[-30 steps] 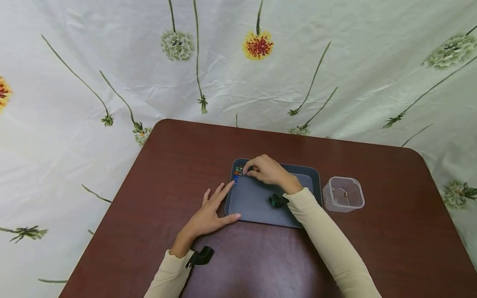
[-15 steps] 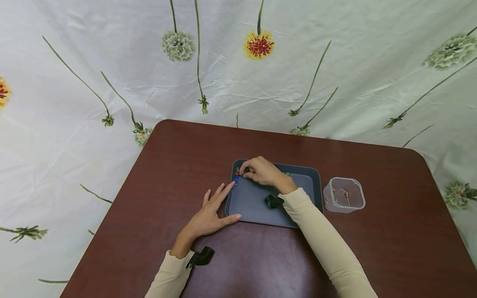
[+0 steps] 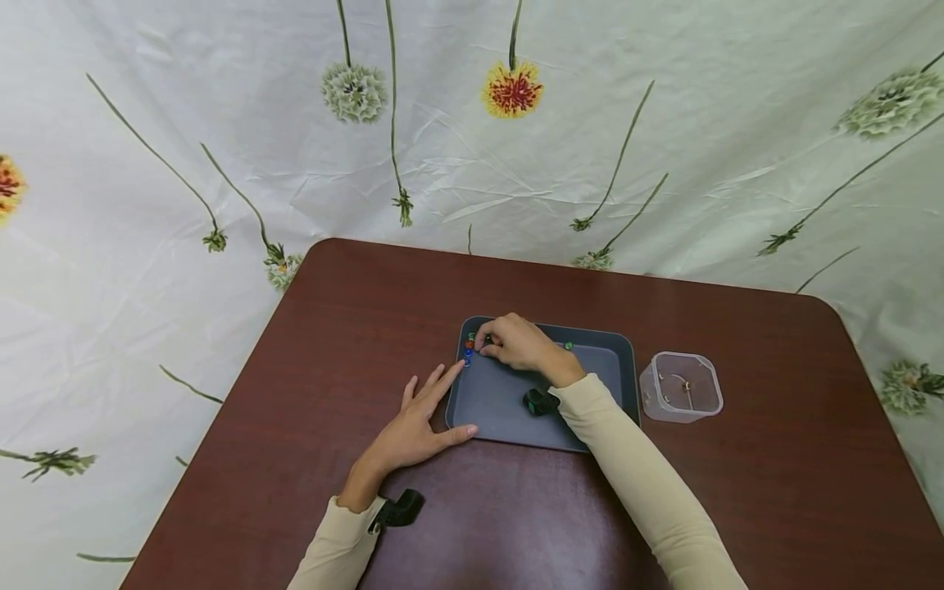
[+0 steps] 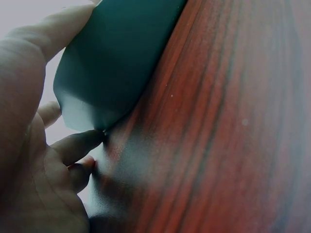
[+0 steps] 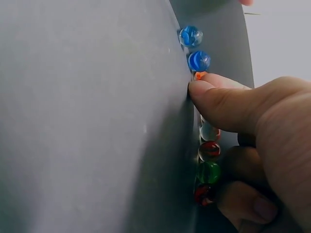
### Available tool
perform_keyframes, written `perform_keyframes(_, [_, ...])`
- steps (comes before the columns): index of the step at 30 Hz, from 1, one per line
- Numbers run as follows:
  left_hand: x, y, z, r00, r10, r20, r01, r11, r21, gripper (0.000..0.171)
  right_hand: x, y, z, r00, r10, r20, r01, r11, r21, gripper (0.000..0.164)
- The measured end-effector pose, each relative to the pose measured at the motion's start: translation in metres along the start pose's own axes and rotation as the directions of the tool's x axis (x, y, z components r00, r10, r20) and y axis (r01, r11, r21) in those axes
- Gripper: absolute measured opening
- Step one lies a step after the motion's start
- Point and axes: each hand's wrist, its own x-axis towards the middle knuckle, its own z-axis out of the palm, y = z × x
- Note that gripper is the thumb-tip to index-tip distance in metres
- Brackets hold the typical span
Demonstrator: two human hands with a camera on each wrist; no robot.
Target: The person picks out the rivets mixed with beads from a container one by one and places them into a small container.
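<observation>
Several glass marbles lie along the left and far edges of the grey tray [image 3: 501, 414]. My right hand [image 3: 519, 342] reaches into the far left corner, thumb and forefinger pinching at an orange marble [image 5: 199, 75] that they mostly hide. Two blue marbles, one [image 5: 191, 36] behind the other [image 5: 199, 61], sit just past the thumb. Behind the fingers are a red marble [image 5: 210, 151] and a green marble [image 5: 209, 172]. My left hand [image 3: 413, 426] rests at the tray's left side, fingers spread, the forefinger near the blue marbles and the thumb at the front rim.
A clear plastic box [image 3: 680, 389] stands right of the tray, with small things inside too small to make out. Another green marble [image 3: 569, 346] is at the tray's far side. The brown table [image 3: 774, 426] ends at a flowered cloth [image 3: 457, 147].
My right hand has shifted slightly left and toward me in the tray corner, uncovering a green marble at the far side. My left hand has stayed in place.
</observation>
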Motion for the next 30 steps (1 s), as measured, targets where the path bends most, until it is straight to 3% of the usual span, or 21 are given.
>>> perform_keyframes(20, [0.0,0.004,-0.001,1.0,0.0,-0.007,0.0,1.0,-0.01,0.093,-0.009,0.003,-0.005,1.0,0.016,-0.016,-0.016,1.0,-0.01,0.012])
perform_keyframes(30, [0.0,0.003,0.0,1.0,-0.002,-0.008,0.002,1.0,-0.009,0.093,-0.021,0.004,-0.022,0.998,0.033,-0.048,-0.033,0.999,0.012,0.014])
